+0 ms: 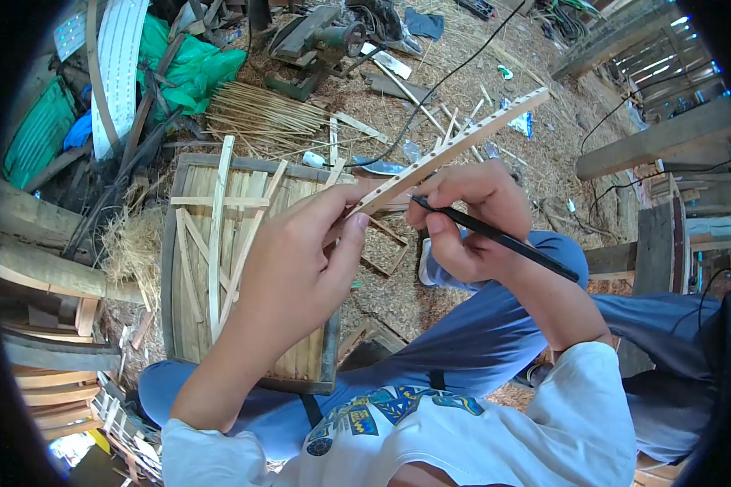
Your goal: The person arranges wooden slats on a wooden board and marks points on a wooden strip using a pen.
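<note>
My left hand pinches the near end of a pale wooden strip between thumb and fingers. The strip slants up and away to the right, with a row of small dark holes along its side. A few thin slivers stand up from its edge. In my right hand is a slim black pen-like tool, gripped near its front end. That end lies close beside the strip, just right of my left fingertips, while the back end rests along my right wrist.
To the left, loose wooden slats lie on a framed wooden board. Beyond it are a bundle of thin sticks, a bench vise and green plastic sheeting. A black cable crosses the shaving-strewn floor. Another person's leg is at right.
</note>
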Action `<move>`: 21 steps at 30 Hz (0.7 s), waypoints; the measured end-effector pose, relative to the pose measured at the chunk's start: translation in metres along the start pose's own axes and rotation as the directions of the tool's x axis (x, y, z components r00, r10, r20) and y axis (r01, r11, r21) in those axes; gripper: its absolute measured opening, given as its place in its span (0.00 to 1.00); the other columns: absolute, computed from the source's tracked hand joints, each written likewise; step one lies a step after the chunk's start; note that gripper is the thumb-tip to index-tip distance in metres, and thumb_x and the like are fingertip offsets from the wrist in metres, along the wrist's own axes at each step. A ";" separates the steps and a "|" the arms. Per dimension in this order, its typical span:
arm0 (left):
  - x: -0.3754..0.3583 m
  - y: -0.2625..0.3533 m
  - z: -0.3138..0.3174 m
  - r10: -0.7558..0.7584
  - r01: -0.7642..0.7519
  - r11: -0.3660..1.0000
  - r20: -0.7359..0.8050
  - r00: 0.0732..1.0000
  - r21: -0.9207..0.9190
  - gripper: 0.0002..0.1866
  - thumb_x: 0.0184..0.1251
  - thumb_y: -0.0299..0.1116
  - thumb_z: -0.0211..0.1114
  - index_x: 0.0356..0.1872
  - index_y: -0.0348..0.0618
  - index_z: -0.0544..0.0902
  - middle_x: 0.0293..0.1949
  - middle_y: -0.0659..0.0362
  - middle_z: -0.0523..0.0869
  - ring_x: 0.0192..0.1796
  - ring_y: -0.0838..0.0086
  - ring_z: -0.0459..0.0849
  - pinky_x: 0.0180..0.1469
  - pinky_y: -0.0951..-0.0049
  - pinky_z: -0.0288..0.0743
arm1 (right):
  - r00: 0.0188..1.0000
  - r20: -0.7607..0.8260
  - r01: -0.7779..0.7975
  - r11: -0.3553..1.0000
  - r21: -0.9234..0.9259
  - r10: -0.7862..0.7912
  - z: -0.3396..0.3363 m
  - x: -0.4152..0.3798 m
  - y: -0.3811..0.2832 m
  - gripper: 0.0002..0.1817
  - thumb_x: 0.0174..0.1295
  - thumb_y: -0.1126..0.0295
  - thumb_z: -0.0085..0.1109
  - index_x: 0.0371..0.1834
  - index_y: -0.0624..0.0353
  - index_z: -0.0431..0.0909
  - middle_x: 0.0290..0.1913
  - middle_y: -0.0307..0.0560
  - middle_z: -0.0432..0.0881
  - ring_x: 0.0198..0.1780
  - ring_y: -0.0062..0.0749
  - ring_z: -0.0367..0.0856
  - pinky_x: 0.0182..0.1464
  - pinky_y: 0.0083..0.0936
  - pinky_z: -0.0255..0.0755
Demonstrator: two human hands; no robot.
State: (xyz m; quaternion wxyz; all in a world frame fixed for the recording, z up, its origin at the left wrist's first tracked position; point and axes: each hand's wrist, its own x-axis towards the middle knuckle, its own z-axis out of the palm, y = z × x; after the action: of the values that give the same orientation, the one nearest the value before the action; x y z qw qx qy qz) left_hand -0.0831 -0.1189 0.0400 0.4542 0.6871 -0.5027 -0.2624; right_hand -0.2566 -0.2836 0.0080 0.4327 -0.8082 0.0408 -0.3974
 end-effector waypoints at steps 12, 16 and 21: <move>-0.009 0.013 0.007 0.049 -0.046 0.996 0.036 0.998 -0.079 0.18 0.81 0.25 0.70 0.68 0.41 0.87 0.36 0.57 0.88 0.35 0.80 0.82 0.39 0.73 0.75 | 0.997 0.052 0.064 0.991 -0.118 -0.058 -0.020 -0.004 -0.003 0.13 0.62 0.78 0.75 0.47 0.56 0.82 0.35 0.44 0.92 0.34 0.34 0.91 0.38 0.28 0.82; -0.007 0.006 0.010 0.138 -0.138 0.989 -0.003 0.990 -0.058 0.19 0.80 0.24 0.71 0.68 0.43 0.87 0.38 0.55 0.91 0.35 0.80 0.83 0.38 0.74 0.76 | 0.994 0.075 0.080 0.995 0.050 -0.084 -0.024 0.006 -0.011 0.14 0.61 0.81 0.71 0.48 0.57 0.81 0.34 0.42 0.89 0.32 0.32 0.90 0.37 0.29 0.81; -0.011 0.025 0.001 0.055 -0.055 0.998 0.051 0.997 0.014 0.18 0.80 0.23 0.71 0.67 0.40 0.87 0.41 0.52 0.93 0.38 0.78 0.89 0.42 0.74 0.80 | 0.987 0.124 0.098 0.993 0.061 -0.105 -0.032 0.006 -0.012 0.14 0.58 0.82 0.71 0.45 0.56 0.80 0.33 0.41 0.88 0.31 0.32 0.89 0.36 0.30 0.80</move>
State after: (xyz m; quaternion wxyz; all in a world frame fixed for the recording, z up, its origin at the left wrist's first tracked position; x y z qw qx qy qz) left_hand -0.0992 -0.1115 0.0610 0.4429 0.6697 -0.5348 -0.2633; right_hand -0.2776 -0.2993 0.0302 0.4356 -0.8207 -0.0392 -0.3677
